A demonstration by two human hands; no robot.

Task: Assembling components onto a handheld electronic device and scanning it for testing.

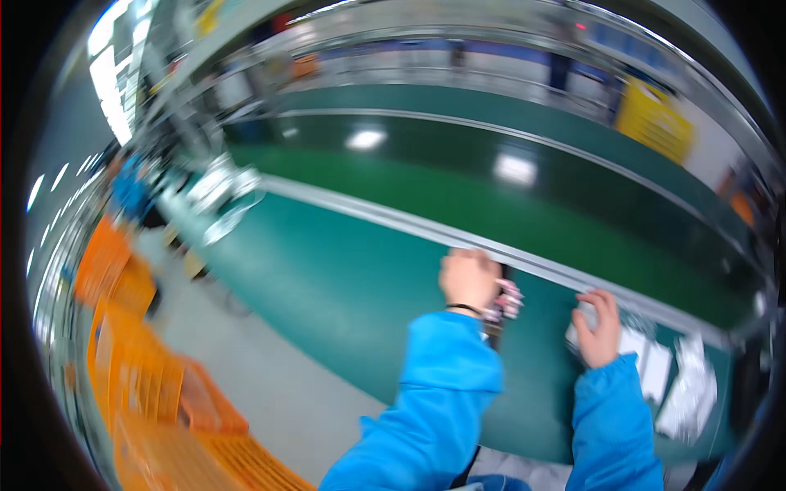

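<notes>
My left hand (469, 280) is back-up over the green worktop, beside the metal rail, with a dark band at its wrist. Its fingers are blurred and mostly hidden. Against its right side lies a dark narrow object with a cluster of small pink-and-white pieces (508, 299); I cannot tell its kind or whether the hand grips it. My right hand (602, 327) is farther right, thumb and fingers apart and curved, at the edge of a clear plastic wrapping (634, 322). White flat packets (655, 370) and a crumpled silvery-white bag (689, 393) lie right of it.
The green worktop (327, 278) runs along a metal rail (368, 214), with a dark green conveyor belt (393, 182) beyond. Clear plastic bags (221, 188) lie at its far left. Orange crates (135, 368) stand left on the floor. A person in blue (131, 188) is far left; a yellow crate (655, 121) is back right.
</notes>
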